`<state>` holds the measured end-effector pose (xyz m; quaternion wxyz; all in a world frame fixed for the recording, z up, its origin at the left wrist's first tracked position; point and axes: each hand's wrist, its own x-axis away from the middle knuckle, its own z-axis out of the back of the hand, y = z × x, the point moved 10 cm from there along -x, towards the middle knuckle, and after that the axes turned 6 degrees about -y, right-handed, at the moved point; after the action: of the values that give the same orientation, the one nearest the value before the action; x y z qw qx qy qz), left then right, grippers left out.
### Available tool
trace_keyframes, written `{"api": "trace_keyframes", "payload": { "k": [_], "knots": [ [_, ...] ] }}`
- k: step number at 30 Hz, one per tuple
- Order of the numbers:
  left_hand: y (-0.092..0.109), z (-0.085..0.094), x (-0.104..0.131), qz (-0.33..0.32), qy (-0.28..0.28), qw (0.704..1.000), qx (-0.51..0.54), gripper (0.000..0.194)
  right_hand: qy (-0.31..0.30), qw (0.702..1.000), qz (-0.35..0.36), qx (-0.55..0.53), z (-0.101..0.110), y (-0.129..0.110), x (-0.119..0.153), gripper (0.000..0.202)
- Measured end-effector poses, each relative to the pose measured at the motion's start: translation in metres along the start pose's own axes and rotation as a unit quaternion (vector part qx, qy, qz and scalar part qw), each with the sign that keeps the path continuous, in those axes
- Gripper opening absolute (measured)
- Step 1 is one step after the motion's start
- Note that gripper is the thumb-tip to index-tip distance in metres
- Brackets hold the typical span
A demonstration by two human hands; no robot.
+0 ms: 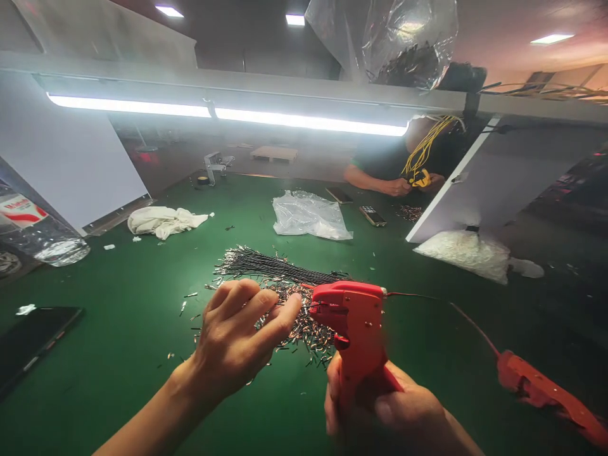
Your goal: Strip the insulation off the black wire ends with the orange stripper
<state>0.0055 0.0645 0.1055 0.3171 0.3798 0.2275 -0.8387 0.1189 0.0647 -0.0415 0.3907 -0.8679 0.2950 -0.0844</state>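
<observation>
My left hand (237,335) is closed in a pinch, its fingertips just left of the tool's front. A short piece of thin black wire (308,306) shows between the fingertips and the jaws; the rest lies behind the fingers. Wrapped around the handle of a red pistol-grip wire stripper (351,323), my right hand (403,402) holds the tool upright with its nose to the left. Behind and below the hands lies a heap of small copper-coloured and black clippings (308,329). A bundle of black wires (280,266) with metal ends at the left rests beyond it.
A second red tool (546,392) lies blurred at right. Farther back are a clear plastic bag (308,215), white cloth (164,221), phone (373,216) and filled bag (465,253). Left stand a dark phone (38,342) and bottle (42,221). A co-worker's hand (399,187) holds yellow wires.
</observation>
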Motion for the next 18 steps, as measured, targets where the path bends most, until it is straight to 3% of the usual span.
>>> {"api": "trace_keyframes", "payload": {
  "k": [8, 12, 18],
  "knots": [
    [-0.002, 0.000, 0.001, 0.004, -0.001, 1.000, -0.017, 0.027, 0.049, 0.998, -0.022, -0.025, 0.007, 0.003, 0.010, 0.035],
    [-0.005, -0.004, 0.003, 0.013, 0.002, 1.000, -0.003, 0.030, 0.041, 0.999, -0.019, -0.026, 0.008, 0.009, 0.007, 0.031],
    [-0.012, -0.023, 0.006, 0.030, -0.041, 0.997, 0.059, 0.025, 0.022, 0.998, 0.051, -0.039, 0.002, 0.007, -0.006, 0.025]
  ]
}}
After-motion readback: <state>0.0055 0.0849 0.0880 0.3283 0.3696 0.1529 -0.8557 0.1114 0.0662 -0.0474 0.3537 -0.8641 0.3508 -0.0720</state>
